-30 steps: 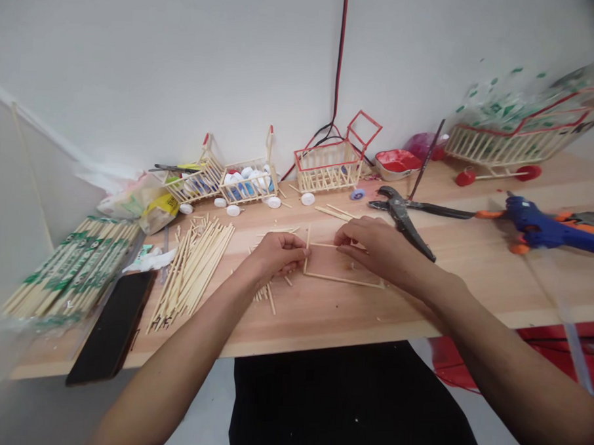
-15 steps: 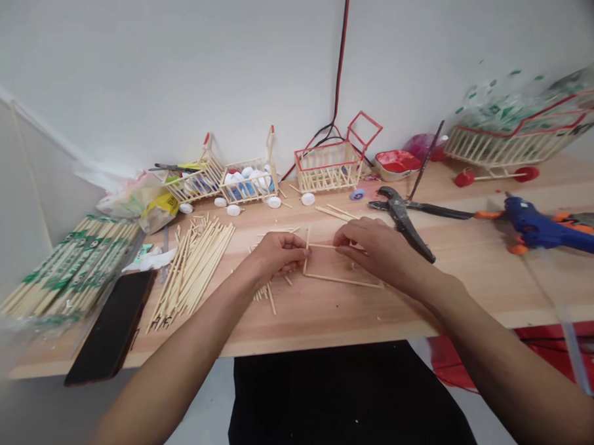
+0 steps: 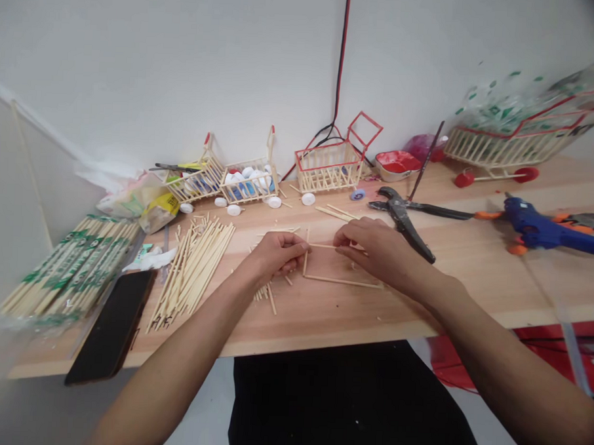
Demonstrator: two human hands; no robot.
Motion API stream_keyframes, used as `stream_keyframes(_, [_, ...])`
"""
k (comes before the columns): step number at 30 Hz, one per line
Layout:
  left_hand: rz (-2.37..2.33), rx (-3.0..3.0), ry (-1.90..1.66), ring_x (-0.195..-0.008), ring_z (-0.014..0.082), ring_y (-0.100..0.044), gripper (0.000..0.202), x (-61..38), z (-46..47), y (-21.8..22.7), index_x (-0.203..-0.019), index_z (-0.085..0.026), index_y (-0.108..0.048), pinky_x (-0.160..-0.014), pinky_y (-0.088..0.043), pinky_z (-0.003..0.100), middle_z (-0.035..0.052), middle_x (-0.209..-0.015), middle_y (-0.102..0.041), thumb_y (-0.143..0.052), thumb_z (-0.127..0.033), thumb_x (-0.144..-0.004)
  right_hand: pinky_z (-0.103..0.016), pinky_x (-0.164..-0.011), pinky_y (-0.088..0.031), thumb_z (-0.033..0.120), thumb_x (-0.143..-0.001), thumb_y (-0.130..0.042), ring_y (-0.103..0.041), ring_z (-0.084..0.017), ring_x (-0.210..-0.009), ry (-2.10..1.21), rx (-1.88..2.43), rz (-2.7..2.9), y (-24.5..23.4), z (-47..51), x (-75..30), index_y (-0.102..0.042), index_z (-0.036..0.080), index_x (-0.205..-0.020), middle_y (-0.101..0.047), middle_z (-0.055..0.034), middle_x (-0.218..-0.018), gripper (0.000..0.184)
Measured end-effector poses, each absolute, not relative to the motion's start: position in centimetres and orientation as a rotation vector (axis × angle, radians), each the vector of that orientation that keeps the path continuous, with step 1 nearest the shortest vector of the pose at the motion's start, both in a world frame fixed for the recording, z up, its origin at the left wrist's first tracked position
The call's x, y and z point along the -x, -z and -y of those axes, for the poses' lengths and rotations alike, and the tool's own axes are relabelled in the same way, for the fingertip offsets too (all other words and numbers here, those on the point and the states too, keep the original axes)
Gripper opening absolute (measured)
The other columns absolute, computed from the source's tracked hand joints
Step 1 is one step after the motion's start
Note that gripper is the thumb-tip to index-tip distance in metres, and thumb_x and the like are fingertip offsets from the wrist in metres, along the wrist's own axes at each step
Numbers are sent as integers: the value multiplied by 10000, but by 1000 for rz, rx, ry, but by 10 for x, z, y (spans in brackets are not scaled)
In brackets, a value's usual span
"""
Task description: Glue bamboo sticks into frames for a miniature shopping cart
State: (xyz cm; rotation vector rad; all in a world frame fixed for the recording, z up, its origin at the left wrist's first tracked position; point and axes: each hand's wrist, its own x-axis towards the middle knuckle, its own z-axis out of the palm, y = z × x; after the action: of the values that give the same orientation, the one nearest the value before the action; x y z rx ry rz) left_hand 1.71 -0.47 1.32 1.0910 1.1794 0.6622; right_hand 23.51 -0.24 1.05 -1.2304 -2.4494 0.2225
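A small frame of thin bamboo sticks (image 3: 341,281) lies flat on the wooden table (image 3: 473,256), in front of me. My left hand (image 3: 274,254) is closed, pinching the frame's left upright where it meets the top stick. My right hand (image 3: 377,247) rests over the frame's right side, its fingers pressed onto the top stick. A few short stick offcuts (image 3: 267,293) lie just below my left hand.
A loose pile of sticks (image 3: 196,267), wrapped chopstick packs (image 3: 73,265) and a black phone (image 3: 110,329) lie at the left. Stick carts (image 3: 329,165) stand by the wall. Black pliers (image 3: 405,221), a red paint dish (image 3: 397,162) and a blue glue gun (image 3: 547,230) lie at the right.
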Motion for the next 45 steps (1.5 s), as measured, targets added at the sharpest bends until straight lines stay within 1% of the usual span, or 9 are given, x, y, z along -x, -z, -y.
stream_keyframes(11, [-1208, -1095, -676, -307, 5, -326, 144, -17, 3, -10, -706, -123, -571, -307, -162, 138, -35, -516, -548, -607, -137, -845, -333, -757, -380, 179, -871, -603, -570, -212, -822, -240, 1258, 2453, -13, 4, -232, -610, 199, -824, -662, -33, -832, 52])
stream_keyframes(19, [-1212, -1102, -667, -306, 6, -319, 120, -17, 3, -9, -726, -121, -579, -303, -160, 137, -39, -513, -539, -607, -132, -842, -336, -768, -391, 223, -889, -582, -569, -210, -830, -271, 1218, 2432, -10, 3, -235, -617, 197, -849, -669, -38, -839, 59])
stream_keyframes(24, [-1198, -1126, -673, -311, 3, -321, 119, -16, 3, -8, -724, -120, -584, -310, -170, 133, -41, -510, -533, -621, -149, -833, -313, -735, -400, 262, -889, -560, -584, -188, -791, -394, 1234, 2389, -16, 5, -237, -641, 191, -846, -681, -40, -817, 116])
stream_keyframes(29, [-1184, -1113, -677, -321, 1, -327, 111, -16, 4, -9, -732, -120, -584, -317, -179, 133, -35, -536, -545, -629, -161, -825, -302, -672, -393, 394, -932, -463, -581, -180, -730, -557, 1356, 2372, -24, 7, -247, -661, 186, -852, -684, -46, -797, 299])
stream_keyframes(32, [-1178, -1114, -674, -328, 1, -329, 110, -16, 4, -8, -736, -121, -587, -319, -177, 134, -40, -538, -536, -645, -175, -813, -298, -643, -386, 446, -933, -432, -575, -175, -697, -595, 1426, 2365, -25, 9, -256, -656, 189, -839, -675, -39, -778, 354])
stream_keyframes(35, [-1168, -1124, -674, -335, 3, -330, 142, -15, 4, -8, -741, -124, -594, -323, -177, 135, -45, -532, -528, -691, -219, -781, -294, -623, -388, 465, -902, -465, -573, -176, -676, -623, 1509, 2343, -23, 12, -265, -645, 201, -826, -666, -30, -758, 328])
stream_keyframes(39, [-1153, -1143, -683, -345, 9, -329, 214, -14, 6, -9, -757, -131, -598, -329, -182, 141, -58, -515, -509, -751, -277, -721, -286, -610, -398, 437, -846, -541, -577, -175, -674, -647, 1541, 2306, -18, 18, -271, -625, 205, -838, -668, -37, -787, 247])
stream_keyframes(43, [-1123, -1204, -664, -357, 14, -316, 206, -12, 8, -10, -783, -129, -614, -346, -199, 141, -78, -476, -461, -733, -285, -721, -274, -590, -410, 485, -831, -573, -558, -154, -645, -778, 1526, 2209, -14, 30, -273, -606, 205, -889, -660, -34, -813, 288])
stream_keyframes(45, [-1108, -1247, -652, -374, 17, -330, 210, -10, 9, -11, -793, -128, -621, -357, -212, 142, -73, -489, -471, -731, -288, -714, -269, -596, -422, 502, -833, -584, -557, -148, -657, -864, 1497, 2146, -12, 37, -274, -605, 212, -902, -658, -26, -834, 299])
